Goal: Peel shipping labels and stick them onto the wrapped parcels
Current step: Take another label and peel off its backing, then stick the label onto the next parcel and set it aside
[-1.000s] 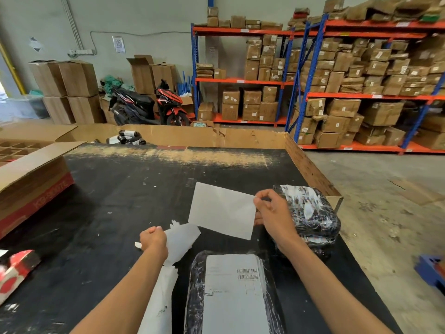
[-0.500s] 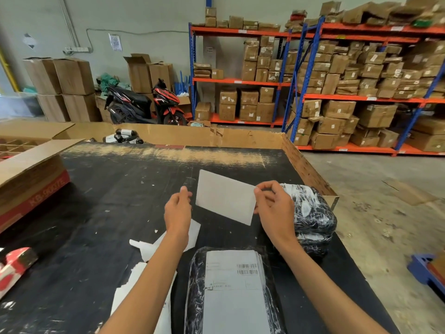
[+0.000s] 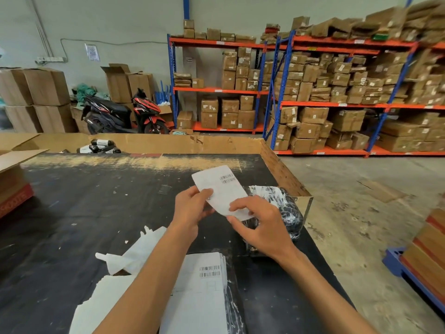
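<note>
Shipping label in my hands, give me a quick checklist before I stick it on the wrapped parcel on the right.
1. Label held by both hands: ok, left hand pinches its left edge, right hand its lower end.
2. Printed side facing up: ok, barcode visible.
3. Backing fully peeled off: cannot tell, underside hidden.
4. Target parcel within reach: ok, it lies right under the right hand.
5. Parcel top free of an old label: cannot tell, hands and label cover part of it.
6. Near parcel already labelled: ok, a barcoded label is on it.
</note>
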